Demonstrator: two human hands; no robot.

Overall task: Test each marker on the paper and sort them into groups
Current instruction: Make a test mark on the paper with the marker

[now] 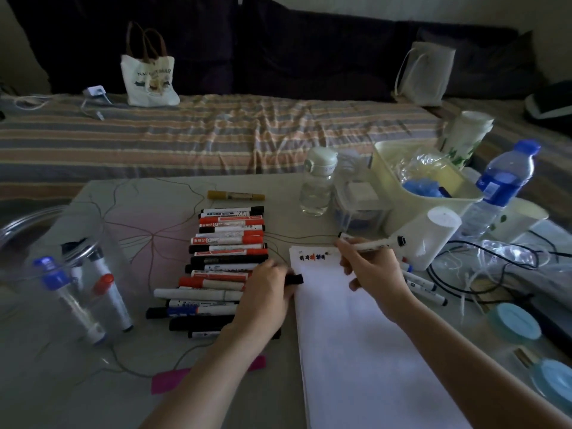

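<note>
A white paper pad point(365, 335) lies on the table, with a short row of dark and red test marks point(312, 257) along its top edge. My right hand point(376, 278) grips a white marker point(368, 244) with its black tip just right of those marks. My left hand point(266, 295) rests at the pad's left edge and pinches a black cap point(294, 279). Left of the pad lies a row of several black, red and blue markers point(229, 243). A yellow marker point(236, 195) sits apart behind the row.
A clear container point(77, 292) with markers lies at the left. More markers point(424, 284) lie right of the pad. Bottles point(317, 184), a cream bin point(430, 187), a white cup point(430, 239), cables point(483, 261) and blue-lidded jars point(513, 325) crowd the right. A pink strip point(168, 380) lies in front.
</note>
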